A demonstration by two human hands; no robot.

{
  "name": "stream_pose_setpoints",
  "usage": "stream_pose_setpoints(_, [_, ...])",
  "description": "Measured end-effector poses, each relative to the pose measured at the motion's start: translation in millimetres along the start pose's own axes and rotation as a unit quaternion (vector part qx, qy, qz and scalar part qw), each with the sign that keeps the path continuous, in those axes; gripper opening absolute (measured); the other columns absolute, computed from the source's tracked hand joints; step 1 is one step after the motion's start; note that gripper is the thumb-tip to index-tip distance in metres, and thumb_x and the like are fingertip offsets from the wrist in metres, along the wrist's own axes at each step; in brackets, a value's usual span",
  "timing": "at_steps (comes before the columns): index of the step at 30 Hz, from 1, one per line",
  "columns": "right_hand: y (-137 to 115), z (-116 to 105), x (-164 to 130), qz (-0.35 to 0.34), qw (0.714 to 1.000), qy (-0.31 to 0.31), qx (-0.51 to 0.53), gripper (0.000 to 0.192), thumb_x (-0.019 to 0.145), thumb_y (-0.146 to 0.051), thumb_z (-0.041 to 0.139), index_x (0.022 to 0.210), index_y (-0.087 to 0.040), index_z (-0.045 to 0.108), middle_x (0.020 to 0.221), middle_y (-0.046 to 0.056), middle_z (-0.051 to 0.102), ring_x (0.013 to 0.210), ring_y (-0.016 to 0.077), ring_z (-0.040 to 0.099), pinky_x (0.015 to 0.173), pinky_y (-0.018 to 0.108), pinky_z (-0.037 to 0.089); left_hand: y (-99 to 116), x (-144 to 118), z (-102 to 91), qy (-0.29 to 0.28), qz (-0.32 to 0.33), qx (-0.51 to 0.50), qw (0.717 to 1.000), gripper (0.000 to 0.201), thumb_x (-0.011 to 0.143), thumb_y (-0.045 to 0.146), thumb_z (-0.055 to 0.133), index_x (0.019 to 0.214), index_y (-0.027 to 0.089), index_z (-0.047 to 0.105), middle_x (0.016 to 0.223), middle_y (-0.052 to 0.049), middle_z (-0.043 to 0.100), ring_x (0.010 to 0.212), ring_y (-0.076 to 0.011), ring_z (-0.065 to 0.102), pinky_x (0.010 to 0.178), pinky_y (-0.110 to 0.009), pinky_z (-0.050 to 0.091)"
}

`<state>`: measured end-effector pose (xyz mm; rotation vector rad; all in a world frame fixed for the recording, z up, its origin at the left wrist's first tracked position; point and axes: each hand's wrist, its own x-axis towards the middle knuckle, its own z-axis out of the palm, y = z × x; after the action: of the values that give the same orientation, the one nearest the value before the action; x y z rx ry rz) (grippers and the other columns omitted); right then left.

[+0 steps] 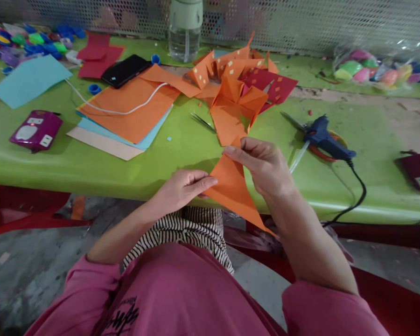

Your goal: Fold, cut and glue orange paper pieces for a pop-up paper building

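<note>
A folded orange paper triangle (234,189) hangs over the front edge of the green table (91,163). My left hand (182,189) pinches its left corner. My right hand (262,163) pinches its top corner between thumb and fingers. Just beyond on the table lies a folded orange paper shape (233,105), and past it a pile of orange (227,63) and dark red paper pieces (275,86) with small cut-outs. Small scissors (203,122) lie left of the orange shape.
A blue glue gun (324,140) with a black cord lies at right. A stack of paper sheets (126,116), a black phone (126,70) with a white cable, a purple power strip (35,130), a water bottle (185,30) and coloured bottle caps (31,39) are at left and back.
</note>
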<state>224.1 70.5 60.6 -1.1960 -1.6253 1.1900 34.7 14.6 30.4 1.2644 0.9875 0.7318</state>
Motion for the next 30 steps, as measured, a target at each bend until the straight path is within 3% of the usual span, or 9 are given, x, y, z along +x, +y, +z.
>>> stream_pose_setpoints(3, [-1, 0, 0, 0.021, 1.0, 0.0, 0.004, 0.048, 0.08, -0.04, 0.075, 0.055, -0.02, 0.039, 0.057, -0.006, 0.028, 0.055, 0.0083, 0.024, 0.053, 0.03, 0.016, -2, 2, 0.2, -0.04, -0.031, -0.094, 0.994, 0.031, 0.089, 0.046, 0.062, 0.082, 0.017, 0.067, 0.079, 0.002, 0.061, 0.073, -0.008, 0.057, 0.076, -0.023, 0.053])
stream_pose_setpoints(6, [-3, -1, 1, 0.044, 0.999, -0.007, 0.005, 0.05, 0.079, -0.042, 0.076, 0.055, -0.021, 0.038, 0.056, -0.006, 0.029, 0.053, 0.0078, 0.023, 0.051, 0.029, 0.016, -1, 5, 0.8, -0.062, -0.046, -0.17, 0.982, 0.025, 0.085, 0.041, 0.069, 0.084, 0.016, 0.069, 0.08, 0.0, 0.066, 0.075, -0.0087, 0.062, 0.075, -0.022, 0.055])
stream_pose_setpoints(10, [-3, -1, 1, 0.062, 0.998, -0.025, 0.008, 0.048, 0.077, -0.047, 0.076, 0.056, -0.021, 0.042, 0.056, -0.006, 0.034, 0.053, 0.0079, 0.027, 0.05, 0.028, 0.018, 1, 7, 0.6, -0.066, -0.047, -0.202, 0.976, 0.025, 0.082, 0.041, 0.072, 0.092, 0.018, 0.072, 0.088, -0.002, 0.071, 0.076, -0.0102, 0.066, 0.071, -0.022, 0.057])
stream_pose_setpoints(14, [1, 1, 2, 0.056, 0.998, -0.004, 0.027, 0.048, 0.077, -0.046, 0.076, 0.054, -0.021, 0.042, 0.055, -0.006, 0.035, 0.051, 0.0084, 0.03, 0.05, 0.028, 0.024, -2, 4, -0.7, -0.077, -0.051, -0.19, 0.977, 0.027, 0.084, 0.042, 0.071, 0.096, 0.018, 0.073, 0.093, -0.004, 0.072, 0.08, -0.0103, 0.067, 0.073, -0.021, 0.057])
stream_pose_setpoints(17, [5, -2, 6, 0.052, 0.997, 0.024, 0.059, 0.042, 0.083, -0.054, 0.068, 0.059, -0.022, 0.054, 0.062, -0.002, 0.053, 0.059, 0.0119, 0.048, 0.059, 0.029, 0.039, -5, -1, -1.1, -0.06, -0.053, -0.181, 0.98, 0.026, 0.086, 0.042, 0.07, 0.096, 0.018, 0.074, 0.094, -0.003, 0.071, 0.082, -0.0106, 0.066, 0.073, -0.02, 0.057])
stream_pose_setpoints(21, [6, -10, 6, 0.063, 0.995, -0.025, 0.074, 0.059, 0.087, -0.075, 0.047, 0.077, -0.022, 0.07, 0.081, 0.004, 0.069, 0.078, 0.017, 0.063, 0.076, 0.033, 0.049, -9, -6, -0.6, -0.037, -0.045, -0.181, 0.982, 0.025, 0.088, 0.041, 0.067, 0.098, 0.019, 0.073, 0.095, -0.003, 0.071, 0.085, -0.0118, 0.065, 0.072, -0.02, 0.057])
stream_pose_setpoints(23, [2, -11, 1, 0.06, 0.995, -0.066, 0.045, 0.056, 0.081, -0.075, 0.058, 0.079, -0.021, 0.07, 0.081, 0.003, 0.07, 0.08, 0.0171, 0.064, 0.076, 0.032, 0.05, -8, -7, 0.3, -0.03, -0.034, -0.156, 0.987, 0.025, 0.088, 0.041, 0.066, 0.098, 0.019, 0.072, 0.096, -0.004, 0.07, 0.088, -0.0132, 0.064, 0.073, -0.022, 0.056])
stream_pose_setpoints(26, [-4, -6, -9, 0.072, 0.989, -0.128, 0.03, 0.043, 0.071, -0.06, 0.079, 0.08, -0.02, 0.07, 0.076, 0.001, 0.069, 0.074, 0.0159, 0.063, 0.067, 0.03, 0.05, -4, -7, 2.5, -0.015, -0.01, -0.094, 0.995, 0.023, 0.089, 0.04, 0.062, 0.092, 0.018, 0.07, 0.091, -0.003, 0.066, 0.088, -0.0139, 0.061, 0.077, -0.025, 0.056])
stream_pose_setpoints(30, [-7, 1, -16, 0.084, 0.985, -0.124, 0.083, 0.034, 0.074, -0.052, 0.078, 0.077, -0.019, 0.072, 0.074, 0.0, 0.07, 0.064, 0.014, 0.062, 0.058, 0.028, 0.049, 3, -10, 4.5, -0.001, -0.005, -0.009, 1.0, 0.026, 0.092, 0.041, 0.057, 0.087, 0.018, 0.066, 0.083, -0.001, 0.061, 0.08, -0.0131, 0.056, 0.074, -0.025, 0.051])
